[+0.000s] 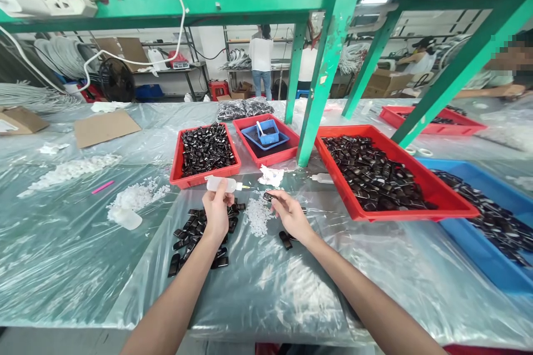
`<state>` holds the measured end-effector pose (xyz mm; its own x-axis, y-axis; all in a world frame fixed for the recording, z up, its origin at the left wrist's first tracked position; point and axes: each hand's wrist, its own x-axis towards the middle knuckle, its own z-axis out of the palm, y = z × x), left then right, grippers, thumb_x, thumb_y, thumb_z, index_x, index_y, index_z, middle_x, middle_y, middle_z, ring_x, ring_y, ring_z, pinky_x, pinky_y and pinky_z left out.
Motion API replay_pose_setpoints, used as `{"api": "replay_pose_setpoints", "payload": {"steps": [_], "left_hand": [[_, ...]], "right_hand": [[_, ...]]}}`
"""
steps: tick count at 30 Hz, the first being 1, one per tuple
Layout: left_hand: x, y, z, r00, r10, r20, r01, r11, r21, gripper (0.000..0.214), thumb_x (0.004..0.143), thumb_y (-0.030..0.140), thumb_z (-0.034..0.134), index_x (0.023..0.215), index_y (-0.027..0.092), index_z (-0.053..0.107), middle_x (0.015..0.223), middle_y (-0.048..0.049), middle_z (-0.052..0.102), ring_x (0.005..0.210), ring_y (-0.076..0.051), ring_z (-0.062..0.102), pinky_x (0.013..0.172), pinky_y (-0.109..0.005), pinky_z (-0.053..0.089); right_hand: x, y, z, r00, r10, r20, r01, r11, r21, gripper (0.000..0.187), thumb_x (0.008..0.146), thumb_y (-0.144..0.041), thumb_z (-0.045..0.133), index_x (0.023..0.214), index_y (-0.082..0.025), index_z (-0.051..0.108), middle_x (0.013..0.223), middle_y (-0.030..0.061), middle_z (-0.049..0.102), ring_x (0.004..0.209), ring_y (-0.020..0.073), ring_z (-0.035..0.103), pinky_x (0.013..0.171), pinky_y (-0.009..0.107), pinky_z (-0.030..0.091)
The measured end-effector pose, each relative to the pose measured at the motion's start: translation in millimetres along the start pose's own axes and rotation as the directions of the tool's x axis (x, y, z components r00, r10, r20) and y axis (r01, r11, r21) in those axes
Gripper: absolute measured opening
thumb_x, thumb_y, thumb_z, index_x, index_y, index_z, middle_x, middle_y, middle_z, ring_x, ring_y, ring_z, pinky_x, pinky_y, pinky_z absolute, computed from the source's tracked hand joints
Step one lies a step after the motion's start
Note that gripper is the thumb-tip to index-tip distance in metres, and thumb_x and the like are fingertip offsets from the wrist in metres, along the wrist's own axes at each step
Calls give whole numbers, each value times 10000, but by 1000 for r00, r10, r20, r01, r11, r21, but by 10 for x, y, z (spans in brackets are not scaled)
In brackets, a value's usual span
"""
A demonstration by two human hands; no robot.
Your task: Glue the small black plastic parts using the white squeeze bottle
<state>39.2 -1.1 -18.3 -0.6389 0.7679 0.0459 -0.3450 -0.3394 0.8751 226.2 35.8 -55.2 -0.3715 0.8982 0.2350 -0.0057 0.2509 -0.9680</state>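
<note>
My left hand is closed around a translucent squeeze bottle, which lies sideways with its thin yellowish needle tip pointing right. Between the fingertips of my right hand is a small glossy black plastic part, close to that tip but apart from it. Below the two hands lies a heap of small clear-white plastic pieces. A loose pile of black parts spreads under and around my left wrist. One or two more black parts lie beneath my right hand.
Red trays of black parts stand behind and right, with a blue tray beyond. A red tray holds blue containers. A green post rises from the table. Another white heap and a pink stick lie left.
</note>
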Motion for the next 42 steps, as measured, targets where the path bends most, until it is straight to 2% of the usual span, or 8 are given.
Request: {"api": "replay_pose_setpoints", "payload": {"steps": [6, 9, 12, 15, 19, 27, 30, 42], "left_hand": [[-19, 8, 9, 1000, -2, 7, 2, 1000, 7, 395, 694, 475, 821, 726, 153, 594, 536, 39, 545, 428, -69, 439, 440, -210, 326], [-26, 15, 7, 1000, -2, 8, 2, 1000, 16, 394, 701, 480, 816, 723, 152, 598, 535, 36, 545, 430, -70, 440, 440, -211, 322], [-31, 26, 9, 1000, 4, 10, -4, 1000, 23, 396, 700, 482, 817, 717, 151, 601, 531, 36, 537, 435, -70, 438, 442, -212, 320], [-38, 37, 17, 1000, 7, 18, -7, 1000, 25, 388, 689, 470, 825, 720, 149, 610, 529, 39, 525, 440, -69, 432, 443, -210, 315], [-43, 36, 23, 1000, 5, 20, -6, 999, 32, 381, 681, 463, 827, 720, 148, 616, 527, 39, 521, 440, -70, 431, 440, -211, 304], [-41, 10, 15, 1000, 2, 29, -4, 999, 52, 387, 712, 487, 800, 715, 156, 599, 527, 35, 533, 429, -76, 430, 444, -221, 311], [-44, 7, 14, 999, -3, 53, -1, 998, 63, 382, 720, 486, 793, 717, 159, 596, 527, 32, 534, 430, -81, 434, 445, -225, 315], [-78, -16, 10, 987, 5, 162, -32, 986, 165, 368, 753, 480, 754, 665, 161, 594, 515, 26, 514, 441, -85, 431, 457, -233, 298]], "right_hand": [[10, -59, -19, 989, 142, 47, -148, 967, 205, 240, 830, -389, 600, 913, -266, 412, 761, -18, 590, 602, 158, 567, 499, 252, 370], [-19, -142, -52, 979, 174, 102, -192, 960, 205, 153, 869, -389, 477, 896, -270, 385, 599, -77, 432, 467, 124, 386, 478, 244, 290], [-52, -217, -76, 988, 126, 94, -119, 990, -76, 152, 898, -376, 412, 808, -253, 404, 571, -75, 339, 484, 122, 303, 514, 252, 261], [-73, -264, -61, 996, 42, 85, 4, 876, -483, 272, 902, -358, 450, 673, -230, 380, 560, -54, 335, 519, 126, 295, 571, 274, 261], [-83, -286, -23, 997, 30, 72, 23, 762, -648, 377, 894, -400, 528, 627, -220, 331, 550, -53, 322, 528, 126, 276, 593, 283, 251], [-43, -125, -135, 994, 84, 75, -69, 982, -176, 240, 1005, -426, 335, 898, -246, 452, 679, -51, 402, 598, 140, 399, 576, 254, 312], [-26, -66, -119, 993, 21, 114, -16, 999, -42, 118, 975, -368, 436, 982, -251, 454, 772, -39, 483, 610, 127, 426, 578, 247, 355], [-36, -109, -39, 978, -1, 211, -14, 997, 69, 313, 938, -526, 595, 1035, -245, 498, 975, 56, 718, 676, 151, 610, 746, 327, 532]]}}
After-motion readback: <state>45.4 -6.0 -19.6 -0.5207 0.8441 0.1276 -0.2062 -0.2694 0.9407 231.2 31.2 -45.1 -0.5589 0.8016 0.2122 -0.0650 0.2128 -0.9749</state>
